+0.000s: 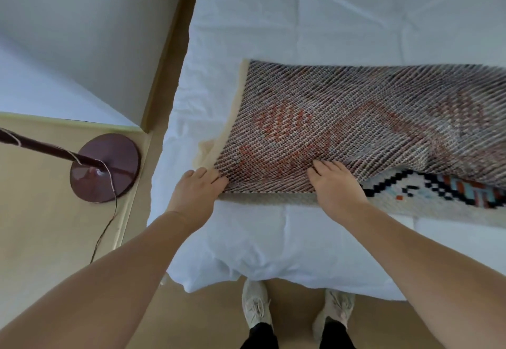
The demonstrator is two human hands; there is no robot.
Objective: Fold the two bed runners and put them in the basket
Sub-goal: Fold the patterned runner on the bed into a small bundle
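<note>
A woven bed runner [356,126] lies across the white bed, folded over lengthwise so its brown and orange back faces up. Its patterned front, white with black, blue and orange, shows at the lower right. My left hand [198,188] pinches the folded layer's near left corner. My right hand [335,184] grips the same near edge a little to the right, fingers on top. A cream edge of the lower layer sticks out at the left. No basket and no second runner are in view.
The bed [273,244] with its white sheet fills the middle and right, its near corner just above my shoes. A dark red floor lamp base [105,167] with pole and cord stands on the beige floor to the left. A white wall corner stands behind it.
</note>
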